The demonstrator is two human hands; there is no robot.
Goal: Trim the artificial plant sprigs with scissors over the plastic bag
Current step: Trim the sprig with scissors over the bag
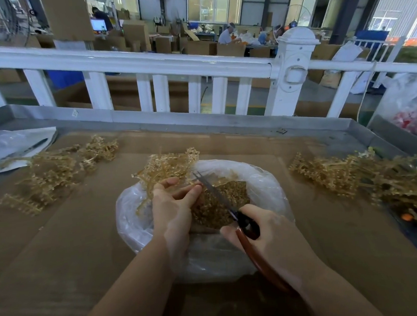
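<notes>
Your left hand point(172, 204) pinches a tan plastic sprig point(165, 169) over the open plastic bag point(260, 179) on the bench point(84, 228), stem running up-left away from the fingers. Your right hand point(259, 233) curls round the red-handled scissors point(227, 206), blades slightly parted, tips pointing up-left and just beside the left fingertips. The cut point looks to lie at those tips, so the right hand is the one to close.
</notes>
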